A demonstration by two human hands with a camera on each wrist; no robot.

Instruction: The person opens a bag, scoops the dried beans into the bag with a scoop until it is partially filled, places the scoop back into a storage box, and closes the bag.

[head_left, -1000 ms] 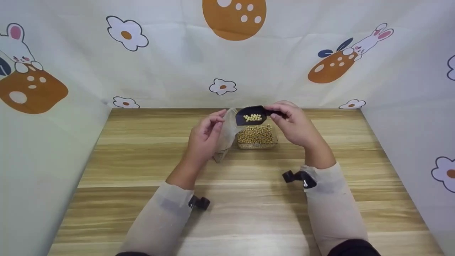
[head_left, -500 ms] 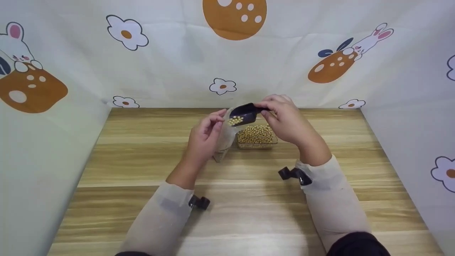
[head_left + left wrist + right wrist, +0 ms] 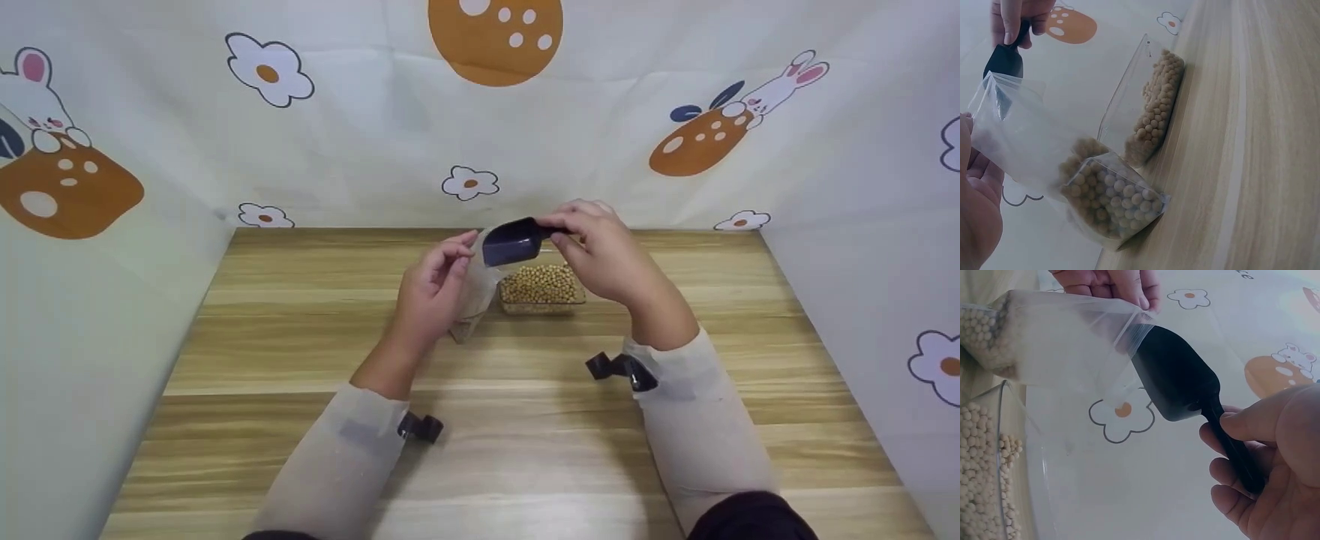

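My left hand (image 3: pixel 435 285) pinches the top edge of a frosted, see-through plastic bag (image 3: pixel 1027 135), holding its mouth open. Soybeans (image 3: pixel 1114 197) fill the bag's lower part, and its bottom is down at the table. In my right hand (image 3: pixel 607 255) is the handle of a black scoop (image 3: pixel 1176 374), gripped between thumb and fingers. The scoop tilts down to the left, its lip inside the bag's mouth, and its bowl shows no beans in the head view. Just right of the bag stands a clear rectangular container (image 3: pixel 541 306) holding more soybeans (image 3: pixel 977 461).
The wood-grain table (image 3: pixel 300 360) runs back to a pale printed cloth (image 3: pixel 360 150) with flowers and rabbits, which also rises at both sides. Black camera mounts (image 3: pixel 626 369) sit on both wrists over light sleeves.
My right hand has moved left and tipped the scoop into the bag's mouth. The beans in the scoop slid to its lip and are gone from it now. My left hand stayed still.
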